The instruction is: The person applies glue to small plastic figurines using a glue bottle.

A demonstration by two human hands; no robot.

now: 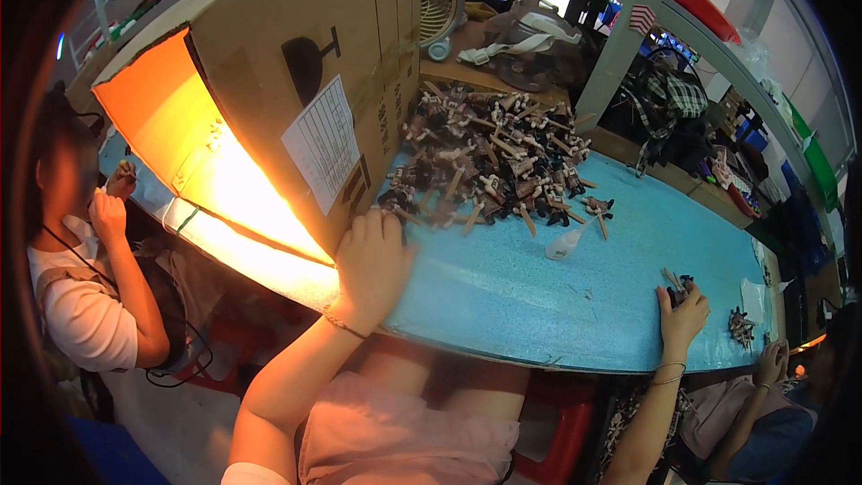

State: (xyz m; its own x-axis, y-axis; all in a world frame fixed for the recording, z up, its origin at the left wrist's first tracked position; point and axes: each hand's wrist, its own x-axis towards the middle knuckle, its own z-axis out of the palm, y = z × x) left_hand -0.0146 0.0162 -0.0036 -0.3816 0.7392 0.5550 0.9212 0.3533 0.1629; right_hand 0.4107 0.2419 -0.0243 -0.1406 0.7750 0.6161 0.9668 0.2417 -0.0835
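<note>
At the lower corner of the cardboard box, my left hand is closed, its fingers bent and side by side. What it holds, if anything, is hidden behind the fingers. Far to the right, my right hand grips a small dark figurine with tan flat pieces sticking out, just above the blue tabletop. A large heap of similar brown and white figurines lies beyond my left hand. Between my hands and nearer the heap, a small white bottle lies tilted on the table.
Another figurine cluster sits beside a white paper at the right. Bright orange light fills the box's left side. A person sits at left, another person at right. A fan and a metal post stand behind.
</note>
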